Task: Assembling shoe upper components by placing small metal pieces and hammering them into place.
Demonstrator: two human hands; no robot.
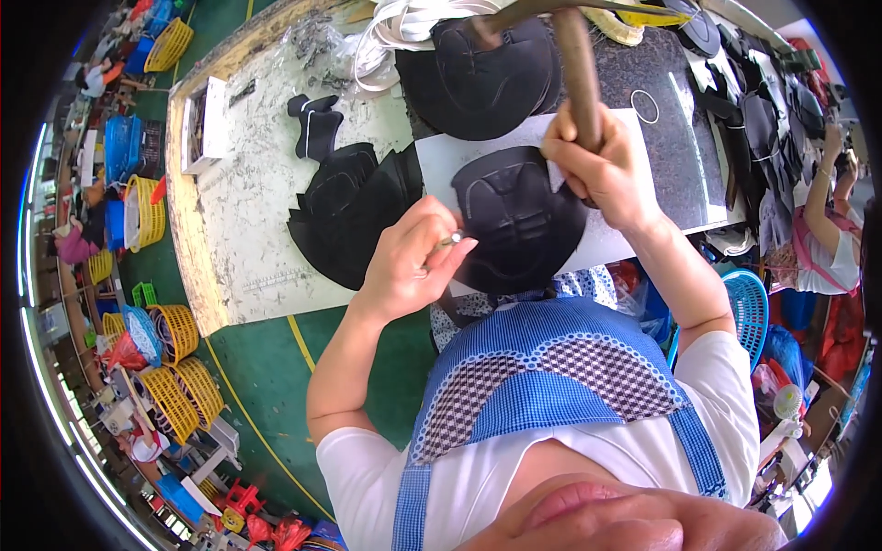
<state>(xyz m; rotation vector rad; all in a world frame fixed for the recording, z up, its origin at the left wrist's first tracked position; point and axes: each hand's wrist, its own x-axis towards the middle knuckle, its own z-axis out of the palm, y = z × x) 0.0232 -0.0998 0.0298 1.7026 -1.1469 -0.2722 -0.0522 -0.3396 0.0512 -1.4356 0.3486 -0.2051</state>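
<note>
My right hand (602, 170) is wrapped round the wooden handle of a hammer (576, 69), raised with its head at the top of the view. Beside those fingers lies the right edge of a rounded black moulded piece (519, 216) with stitched seams. This piece rests on a white board (629, 151) at the table's near edge. At its left side, my left hand (413, 257) is closed in a pinch on a small thin tool (454, 239) with a silvery end. What kind of tool it is, I cannot make out.
Stacked black pieces (340, 197) lie left on the worn white tabletop (257, 230); more black pieces (487, 87) sit beyond the board. White straps (381, 46) and a white box (207, 124) are farther back. At right, a co-worker (822, 220) stands near hanging black parts (758, 129).
</note>
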